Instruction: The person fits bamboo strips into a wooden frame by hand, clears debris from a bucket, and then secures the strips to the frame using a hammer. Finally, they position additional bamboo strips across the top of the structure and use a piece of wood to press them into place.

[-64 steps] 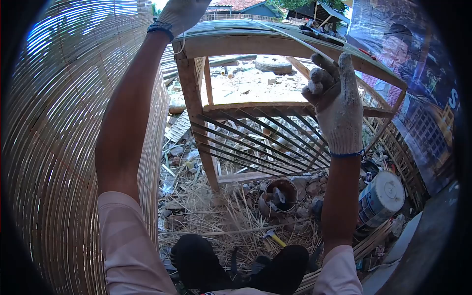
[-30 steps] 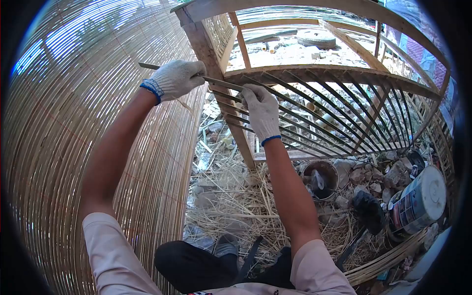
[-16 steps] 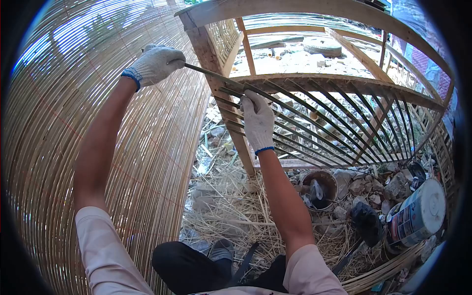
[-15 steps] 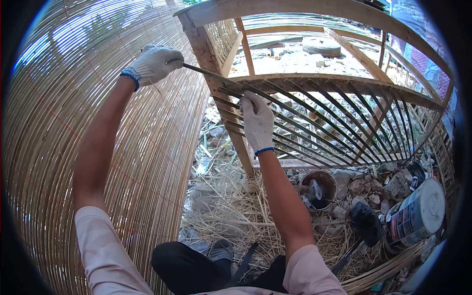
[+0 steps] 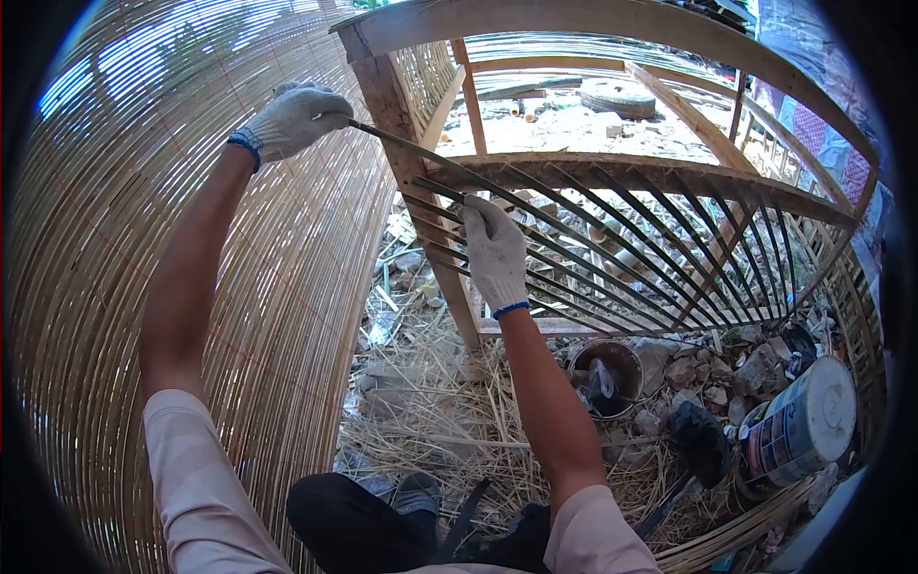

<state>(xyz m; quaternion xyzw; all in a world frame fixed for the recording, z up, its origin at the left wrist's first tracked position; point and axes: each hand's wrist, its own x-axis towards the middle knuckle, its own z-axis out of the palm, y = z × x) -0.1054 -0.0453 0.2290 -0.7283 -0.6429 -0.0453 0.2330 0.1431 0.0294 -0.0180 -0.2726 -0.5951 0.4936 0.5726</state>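
My left hand [image 5: 296, 120], in a white knit glove with a blue cuff, is closed on the upper end of a long dark green bamboo strip [image 5: 406, 145]. The strip slants down to the right across a wooden post [image 5: 382, 100] into a row of similar slats. My right hand [image 5: 496, 253], gloved the same way, pinches the end part of a slat [image 5: 440, 189] just below that strip. Its fingertips are partly hidden behind the thumb. Several dark slats [image 5: 660, 220] fan out below the curved wooden crossbar [image 5: 622, 174].
A tall screen of thin bamboo rods [image 5: 239, 316] stands at my left. Straw [image 5: 430, 383] and rubble [image 5: 698, 368] cover the ground. A bucket [image 5: 617, 378], a black plastic bag [image 5: 698, 442] and a tipped paint pail [image 5: 798, 421] lie at right. Beyond the frame is a tyre [image 5: 617, 99].
The view has shifted slightly. My right hand has moved a little lower, from beside the long strip to the slat under it. My left hand keeps its hold on the strip's end.
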